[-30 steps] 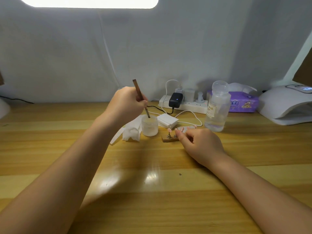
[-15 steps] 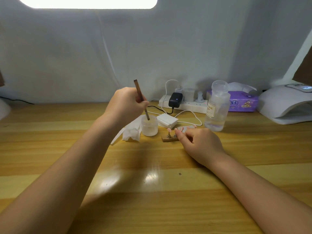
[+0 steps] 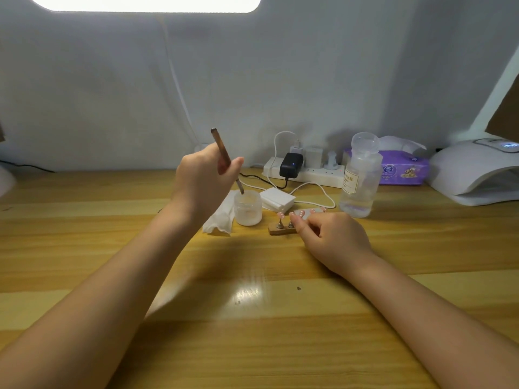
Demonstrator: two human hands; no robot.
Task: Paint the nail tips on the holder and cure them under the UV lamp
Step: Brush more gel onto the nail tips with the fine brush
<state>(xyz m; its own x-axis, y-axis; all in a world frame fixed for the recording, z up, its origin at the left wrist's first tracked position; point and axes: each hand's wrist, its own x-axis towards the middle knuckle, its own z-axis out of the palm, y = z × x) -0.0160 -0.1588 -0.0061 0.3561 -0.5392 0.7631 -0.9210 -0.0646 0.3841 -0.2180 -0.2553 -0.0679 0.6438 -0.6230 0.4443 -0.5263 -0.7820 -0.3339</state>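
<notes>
My left hand (image 3: 205, 182) grips a brown-handled brush (image 3: 222, 151), its tip dipped at the rim of a small frosted jar (image 3: 247, 209). Just right of the jar stands the wooden nail-tip holder (image 3: 281, 229), carrying pink nail tips (image 3: 280, 215) on short pegs. My right hand (image 3: 332, 238) rests on the table with curled fingers, its thumb and fingertips against the holder's right end, hiding that part. The white UV lamp (image 3: 477, 172) sits at the far right edge of the table.
A folded white tissue (image 3: 220, 219) lies left of the jar. Behind are a small white box (image 3: 277, 198), a power strip (image 3: 306, 172) with plugs and cables, a clear liquid bottle (image 3: 359, 178) and a purple wipes pack (image 3: 401, 169). A grey wall backs the wooden table (image 3: 252, 304).
The brush tip has lifted slightly in the jar and the handle tilted a little. My right hand stays at the holder.
</notes>
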